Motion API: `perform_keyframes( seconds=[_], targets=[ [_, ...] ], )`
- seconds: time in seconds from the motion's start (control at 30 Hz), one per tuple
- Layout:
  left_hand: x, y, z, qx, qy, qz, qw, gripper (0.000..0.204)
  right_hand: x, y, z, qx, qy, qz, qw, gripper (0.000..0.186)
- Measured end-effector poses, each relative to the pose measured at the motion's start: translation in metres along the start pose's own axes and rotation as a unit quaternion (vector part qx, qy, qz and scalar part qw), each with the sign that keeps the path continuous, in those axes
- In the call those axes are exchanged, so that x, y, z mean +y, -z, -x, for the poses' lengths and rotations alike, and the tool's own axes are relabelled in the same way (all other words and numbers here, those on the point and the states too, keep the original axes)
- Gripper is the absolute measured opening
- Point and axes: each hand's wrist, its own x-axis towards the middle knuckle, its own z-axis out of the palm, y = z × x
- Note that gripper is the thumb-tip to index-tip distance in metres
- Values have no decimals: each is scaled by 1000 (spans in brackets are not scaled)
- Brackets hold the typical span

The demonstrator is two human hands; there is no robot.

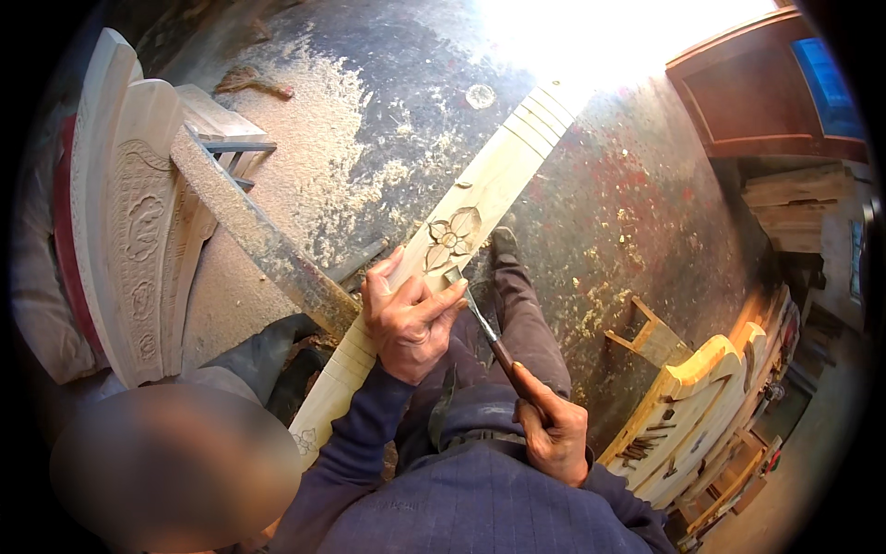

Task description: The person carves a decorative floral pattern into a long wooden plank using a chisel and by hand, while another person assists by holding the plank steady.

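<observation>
Pale sawdust on dark floor

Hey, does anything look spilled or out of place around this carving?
Yes: pale sawdust lies heaped and scattered over the dark floor, left of the carved board. It looks odd because it seems left where it fell, and similar dust coats the long beam. I see no obvious split in the board.
</observation>
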Motion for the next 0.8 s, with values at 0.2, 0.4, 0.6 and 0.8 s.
perform_keyframes(
  seconds=[0.2, 0.4, 0.6, 0.8],
  targets=[
    [3, 1, -1, -6, 0, -11, 1000, 38, -2, -3, -1, 6, -4, -6, 1000, 59],
    [-5, -6, 6, -4, 9, -13, 1000, 37, 3, -5, -1, 8, -15, -16, 1000, 56],
    [2, -5, 2, 0, 3, -17, 1000, 37, 0, -5, -3, 15, -20, -22, 999, 53],
    [-3, -10, 5, 9, 7, -47, 999, 37, 7, -3, -10, 11, -30, -26, 999, 54]
  ],
)
